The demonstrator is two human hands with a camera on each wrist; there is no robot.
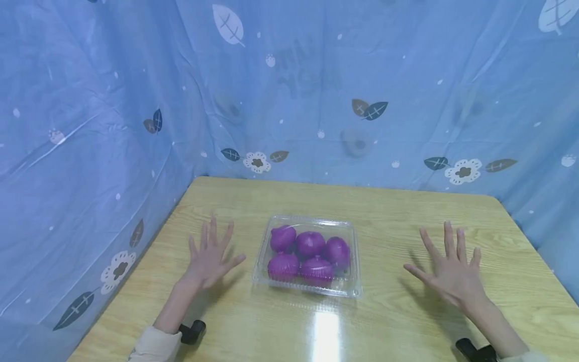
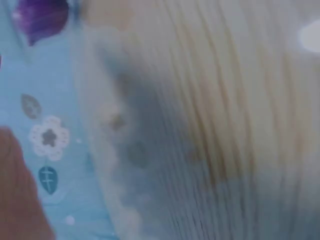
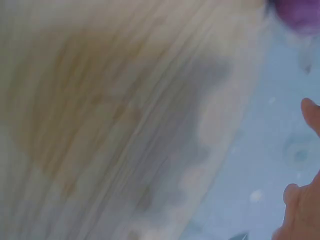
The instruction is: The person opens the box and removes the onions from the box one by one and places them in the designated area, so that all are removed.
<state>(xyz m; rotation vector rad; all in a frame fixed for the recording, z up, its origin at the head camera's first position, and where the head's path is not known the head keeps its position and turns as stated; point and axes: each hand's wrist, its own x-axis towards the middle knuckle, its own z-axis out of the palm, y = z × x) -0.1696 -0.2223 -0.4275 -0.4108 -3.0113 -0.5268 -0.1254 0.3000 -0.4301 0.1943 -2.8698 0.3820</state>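
Note:
In the head view a clear plastic box (image 1: 307, 219) sits near the middle of the wooden table, its lid apparently closed. Inside lie several purple onions (image 1: 310, 244), whole and rounded. My left hand (image 1: 209, 261) is to the left of the box, fingers spread and straight, holding nothing. On the other side my right hand (image 1: 454, 276) hovers with fingers spread, apart from the box. Part of the left hand (image 2: 20, 195) shows at the edge of the left wrist view. Fingers of the right hand (image 3: 305, 210) appear at the right wrist view's edge.
The wooden table (image 1: 389, 216) reaches back to a blue curtain (image 1: 307, 75) printed with leaves and flowers, which also hangs along the left and right sides. A bright reflection shines on the tabletop in front of the box. Black wrist bands (image 1: 192, 332) show at both wrists.

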